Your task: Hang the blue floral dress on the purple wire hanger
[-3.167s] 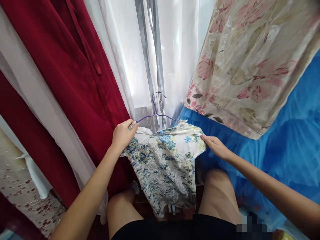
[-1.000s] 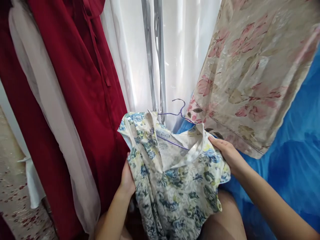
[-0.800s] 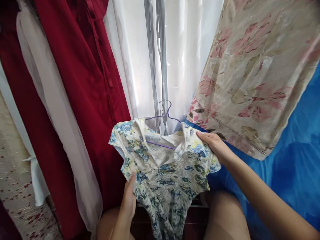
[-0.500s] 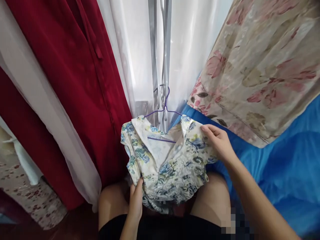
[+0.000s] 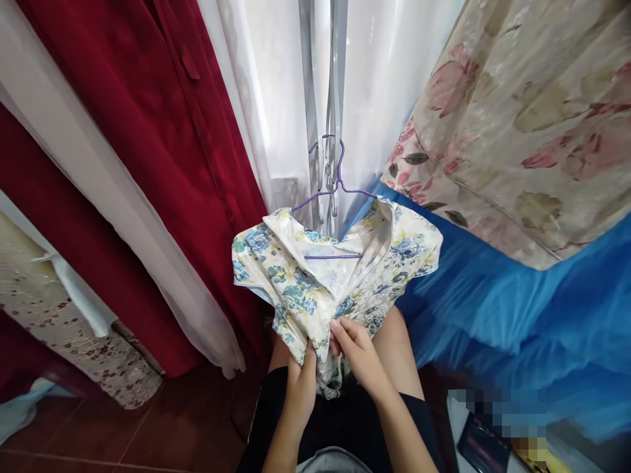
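Note:
A white dress with blue and yellow flowers [image 5: 315, 276] hangs on a thin purple wire hanger [image 5: 338, 187], its collar spread wide. Both hands meet low on the front of the dress, just above my lap. My left hand [image 5: 302, 381] pinches the cloth from the left. My right hand [image 5: 357, 351] grips the cloth right beside it, fingers closed on a fold. The lower part of the dress is bunched between the two hands and hidden behind them.
A dark red garment [image 5: 148, 144] and a sheer white one [image 5: 93, 197] hang at the left. White curtains and a metal frame [image 5: 320, 98] stand behind. A beige floral cloth [image 5: 522, 118] and blue tulle [image 5: 517, 315] fill the right. Red-brown floor tiles [image 5: 162, 433] show below.
My right hand left the dress's right shoulder and came down to the front, next to my left hand. The hanger and dress now sit higher in view.

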`<act>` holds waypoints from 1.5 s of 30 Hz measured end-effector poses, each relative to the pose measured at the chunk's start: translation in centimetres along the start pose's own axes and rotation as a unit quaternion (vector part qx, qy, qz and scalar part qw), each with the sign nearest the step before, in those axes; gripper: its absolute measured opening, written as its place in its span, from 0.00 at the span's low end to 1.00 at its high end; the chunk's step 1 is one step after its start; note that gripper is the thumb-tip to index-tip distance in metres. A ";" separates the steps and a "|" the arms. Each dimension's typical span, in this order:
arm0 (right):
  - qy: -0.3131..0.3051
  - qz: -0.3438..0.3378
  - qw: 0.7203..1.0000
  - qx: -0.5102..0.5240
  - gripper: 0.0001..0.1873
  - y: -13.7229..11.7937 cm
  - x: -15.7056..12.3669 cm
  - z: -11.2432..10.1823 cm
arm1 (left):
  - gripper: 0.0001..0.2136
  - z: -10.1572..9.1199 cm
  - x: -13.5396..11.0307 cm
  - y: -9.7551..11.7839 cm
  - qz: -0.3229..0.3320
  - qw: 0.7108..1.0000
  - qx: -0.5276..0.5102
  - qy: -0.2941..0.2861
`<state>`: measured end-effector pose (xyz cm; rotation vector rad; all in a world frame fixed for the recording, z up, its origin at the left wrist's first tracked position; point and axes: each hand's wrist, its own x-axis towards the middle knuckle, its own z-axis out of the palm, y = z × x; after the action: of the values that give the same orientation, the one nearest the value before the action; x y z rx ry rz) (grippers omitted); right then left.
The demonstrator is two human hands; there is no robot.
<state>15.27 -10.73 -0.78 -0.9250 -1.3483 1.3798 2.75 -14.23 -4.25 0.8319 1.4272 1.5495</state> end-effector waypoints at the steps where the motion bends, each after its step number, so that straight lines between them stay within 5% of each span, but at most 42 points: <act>1: 0.011 -0.001 1.000 0.007 0.24 -0.4 0.0 -0.5 | 0.22 -0.2 0.1 0.1 0.001 1.000 0.006 0.008; 4: 0.071 0.006 0.997 0.030 0.24 -0.6 -0.7 -2.0 | 0.22 -1.5 0.9 0.0 0.044 0.996 0.038 0.073; 8: 0.100 0.050 0.992 0.059 0.23 -0.4 -1.9 -3.3 | 0.16 -2.6 1.7 0.1 0.218 0.950 0.092 0.202; 11: 0.063 0.084 0.992 0.076 0.23 -0.8 -2.1 -3.4 | 0.09 -1.1 1.5 0.3 0.329 0.923 0.190 0.063; 14: 0.005 0.107 0.991 0.075 0.24 -1.5 -2.1 -3.1 | 0.08 1.5 1.2 0.5 0.339 0.899 0.254 -0.114; 19: 0.018 0.113 0.992 0.056 0.26 -2.3 -2.5 -3.0 | 0.03 4.4 1.2 1.0 0.303 0.907 0.234 -0.175; 24: 0.067 0.088 0.987 0.115 0.23 -4.0 -1.6 -3.4 | 0.05 4.3 1.1 1.4 0.346 0.867 0.275 -0.231; 28: 0.062 0.042 0.986 0.147 0.20 -7.3 2.0 -3.5 | 0.10 4.0 0.6 2.7 0.355 0.801 0.410 -0.255; 32: 0.060 -0.028 0.985 0.159 0.18 -12.2 6.7 -3.3 | 0.16 4.6 -0.4 5.2 0.347 0.704 0.532 -0.318; 37: -0.028 0.041 0.963 0.266 0.10 -17.6 9.7 -4.2 | 0.20 5.1 -0.7 7.3 0.302 0.589 0.634 -0.398; 40: -0.059 0.054 0.955 0.285 0.10 -18.4 9.5 -4.4 | 0.17 4.1 0.6 7.5 0.316 0.604 0.607 -0.408; 43: -0.053 0.000 0.972 0.231 0.10 -17.1 8.4 -4.0 | 0.07 2.9 2.8 8.5 0.338 0.684 0.482 -0.430; 45: -0.018 -0.057 0.986 0.157 0.13 -16.0 7.7 -3.6 | 0.06 2.7 4.4 10.4 0.363 0.755 0.395 -0.377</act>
<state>18.80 -3.55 15.45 -0.6063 -1.1484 1.4737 1.82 -8.98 6.02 2.4291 1.1156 0.7675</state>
